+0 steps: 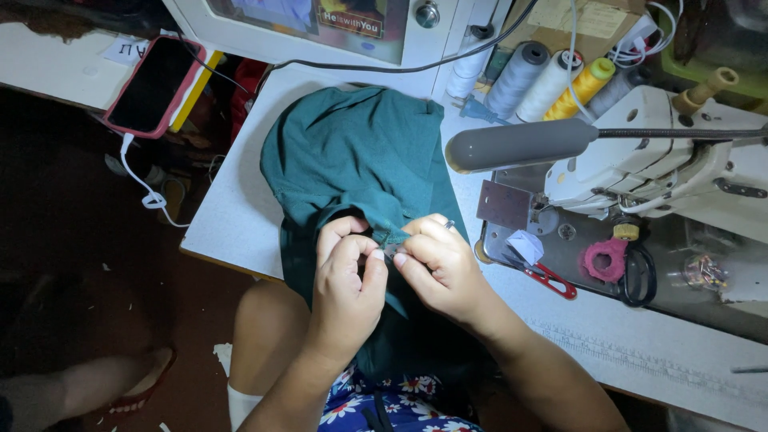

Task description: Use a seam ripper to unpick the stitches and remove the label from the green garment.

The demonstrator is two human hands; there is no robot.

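The left hand [346, 280] and the right hand [438, 264] both pinch one edge of the dark green cloth garment [352, 160], each grip closed on the fabric, fingertips almost touching. The garment lies draped over the near edge of the white table [232, 208], just left of the white sewing machine [680, 160] and red-handled snips [548, 278].
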